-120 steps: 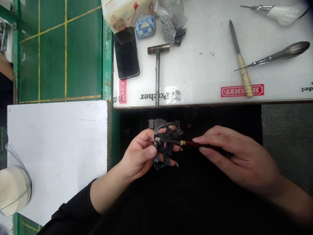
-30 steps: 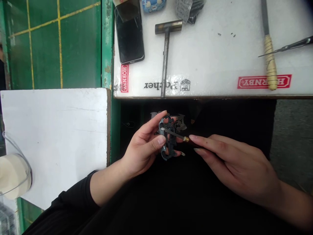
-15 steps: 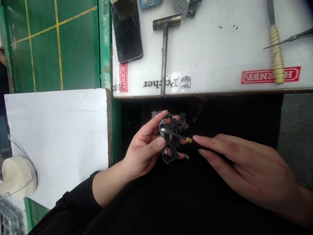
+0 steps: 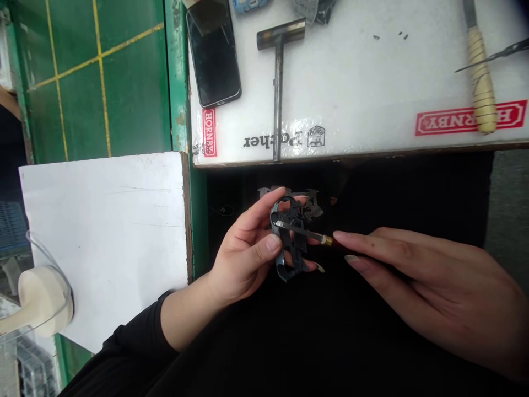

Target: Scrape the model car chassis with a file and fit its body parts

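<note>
A small dark grey frame-like part (image 4: 295, 253) with openings is held upright in my left hand (image 4: 252, 251), thumb on its near face and fingers behind it. From the right, my right hand (image 4: 425, 281) grips a thin blade tool (image 4: 306, 231) by its dark handle, between thumb and forefinger. Its metal blade lies across the part, and the tip touches the rounded rim at the upper left. Most of the handle is hidden against dark clothing.
On the white-covered table (image 4: 351, 82) are a phone (image 4: 215, 55), a T-shaped metal hammer (image 4: 278, 82), a wooden-handled tool (image 4: 482, 82), a thin pointed tool (image 4: 491, 57) and small dark bits. A white board (image 4: 103, 220) lies left, with a cream round object (image 4: 43, 300) on it.
The view has shifted slightly. My right hand and the blade tool have moved a little to the right. My left hand still holds the part.
</note>
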The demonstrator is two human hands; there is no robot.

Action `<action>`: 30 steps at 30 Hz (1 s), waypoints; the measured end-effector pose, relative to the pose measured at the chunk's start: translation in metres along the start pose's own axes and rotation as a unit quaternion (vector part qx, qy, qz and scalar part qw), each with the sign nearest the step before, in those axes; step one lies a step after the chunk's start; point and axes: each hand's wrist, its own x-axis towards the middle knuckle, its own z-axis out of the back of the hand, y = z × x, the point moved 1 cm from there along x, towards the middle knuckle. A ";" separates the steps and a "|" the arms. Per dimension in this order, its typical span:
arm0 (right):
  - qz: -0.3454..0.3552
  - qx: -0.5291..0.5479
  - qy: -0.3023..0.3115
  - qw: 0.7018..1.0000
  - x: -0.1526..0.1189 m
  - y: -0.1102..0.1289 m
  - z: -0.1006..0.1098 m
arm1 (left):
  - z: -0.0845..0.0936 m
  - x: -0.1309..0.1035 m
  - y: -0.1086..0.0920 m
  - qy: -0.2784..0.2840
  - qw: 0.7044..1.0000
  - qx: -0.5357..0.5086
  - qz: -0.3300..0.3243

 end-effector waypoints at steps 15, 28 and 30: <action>0.033 0.006 0.002 0.999 0.001 -0.002 0.006 | -0.001 -0.002 -0.003 0.048 0.998 -0.016 0.023; 0.036 -0.042 -0.005 0.998 -0.009 -0.005 0.002 | 0.003 -0.003 0.002 0.025 0.999 0.007 0.033; 0.039 -0.050 -0.008 0.998 -0.009 -0.006 0.002 | 0.004 -0.003 0.002 0.020 0.999 0.013 0.034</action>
